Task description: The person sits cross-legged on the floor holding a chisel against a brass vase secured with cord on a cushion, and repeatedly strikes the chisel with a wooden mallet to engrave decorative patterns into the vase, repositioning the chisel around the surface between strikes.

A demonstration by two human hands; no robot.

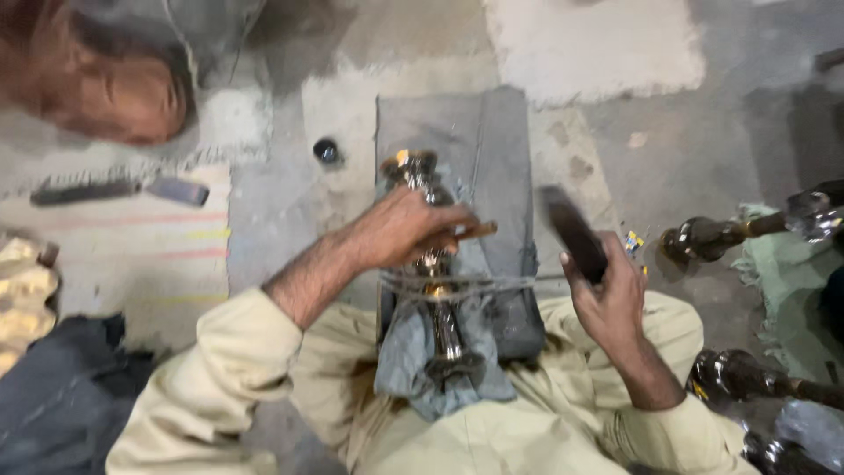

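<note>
Left hand (pixel 406 230): closed round a thin wooden-handled tool (pixel 476 231), its tip set against the turned, shiny brass-and-silver metal stem (pixel 437 264). Fingers wrap partly over the stem as well, so the exact contact point is hidden.

Right hand (pixel 607 295): fist closed on a dark, flat, bar-shaped striking tool (pixel 573 232), raised above and to the right of the stem, apart from it. The bar is motion-blurred.

The stem lies lengthwise on a grey cloth-covered block (pixel 492 149) that runs from the person's lap out over the floor. A cord (pixel 457 283) crosses it near the middle and binds it to the block; a blue-grey rag (pixel 413 361) is bunched under its near end, at the block's near edge. Far end, a flared gold-tinted cup, reaches about the middle of the block.

Progress, as a judgement: work on the stem looks under way, not finished. Piece clamped, both tools in hand, tool tip at mid-length. Which stretches are already worked I cannot tell; surface detail is too blurred. The metal reads bright and polished, with bulbs and narrow necks, brass band near the cord.

Outward: similar dark shiny turned metal pieces (pixel 712 236) lie on a pale green cloth (pixel 782 281) at the right edge of the floor. Small round black cap (pixel 326 150) sits off the block's far left corner. A flat dark file-like tool (pixel 119 191) lies well to the left.
</note>
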